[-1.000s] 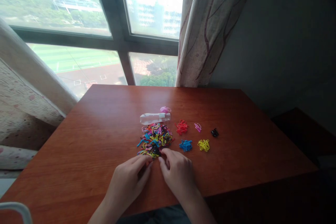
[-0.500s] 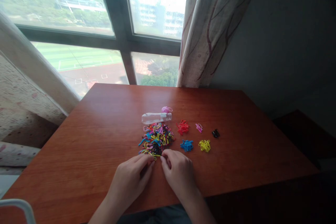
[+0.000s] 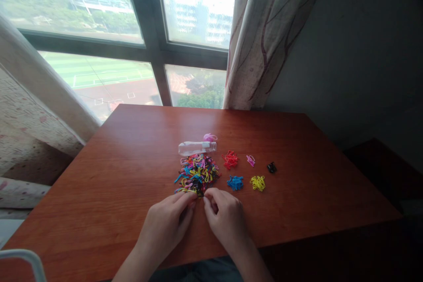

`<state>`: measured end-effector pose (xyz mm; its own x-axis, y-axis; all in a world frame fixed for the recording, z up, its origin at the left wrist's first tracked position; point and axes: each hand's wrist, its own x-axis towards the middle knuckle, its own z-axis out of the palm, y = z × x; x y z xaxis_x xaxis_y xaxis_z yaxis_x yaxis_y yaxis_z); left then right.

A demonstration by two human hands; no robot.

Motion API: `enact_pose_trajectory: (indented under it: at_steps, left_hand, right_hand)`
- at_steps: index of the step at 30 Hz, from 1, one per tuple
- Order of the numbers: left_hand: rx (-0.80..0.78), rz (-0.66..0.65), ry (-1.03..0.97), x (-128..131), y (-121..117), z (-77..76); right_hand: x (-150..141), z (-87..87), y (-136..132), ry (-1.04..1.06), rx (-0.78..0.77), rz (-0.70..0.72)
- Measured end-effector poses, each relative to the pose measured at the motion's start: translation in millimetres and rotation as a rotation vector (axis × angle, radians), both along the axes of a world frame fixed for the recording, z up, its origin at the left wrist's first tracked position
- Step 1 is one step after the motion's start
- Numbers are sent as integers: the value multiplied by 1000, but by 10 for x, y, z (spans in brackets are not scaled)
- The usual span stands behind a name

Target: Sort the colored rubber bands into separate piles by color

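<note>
A mixed pile of small coloured rubber bands (image 3: 198,172) lies on the table in front of me. At its near edge my left hand (image 3: 170,218) is closed, with thumb and forefinger pinched at the bands. Close beside it, my right hand (image 3: 224,213) is pinched as well, its fingertips at the same edge. A dark bit of band shows between the two sets of fingertips; most of what they grip is hidden. To the right lie separate heaps of red bands (image 3: 230,159), blue bands (image 3: 235,183), yellow bands (image 3: 257,183), pink bands (image 3: 250,161) and black bands (image 3: 272,167).
Behind the pile a clear plastic bottle (image 3: 194,148) lies on its side, with a pink object (image 3: 209,137) by its neck. The brown wooden table (image 3: 132,158) reaches to the window. A pale curved bar (image 3: 24,254) stands at the lower left.
My left fingertips have moved slightly up and right, nearer the right hand. A yellow band seen at the left fingertips half a second ago is now mostly covered. The sorted heaps look unchanged.
</note>
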<state>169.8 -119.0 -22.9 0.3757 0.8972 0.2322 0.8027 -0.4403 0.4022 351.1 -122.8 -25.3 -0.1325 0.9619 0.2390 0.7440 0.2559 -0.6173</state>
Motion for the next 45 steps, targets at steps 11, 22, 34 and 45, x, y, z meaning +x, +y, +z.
enact_pose_trajectory:
  at_steps: [11, 22, 34, 45]
  left_hand:
    - [6, -34, -87, 17, -1, 42]
    - [68, 12, -173, 0, 16, -6]
    - [69, -10, -129, -4, 9, 27]
    - [95, -25, -109, -12, 20, 22]
  right_hand:
    - [10, 23, -4, 44, -58, -4]
    - [8, 44, -9, -36, -5, 67]
    - [809, 113, 88, 95, 6, -276]
    - [1987, -17, 440, -196, -78, -553]
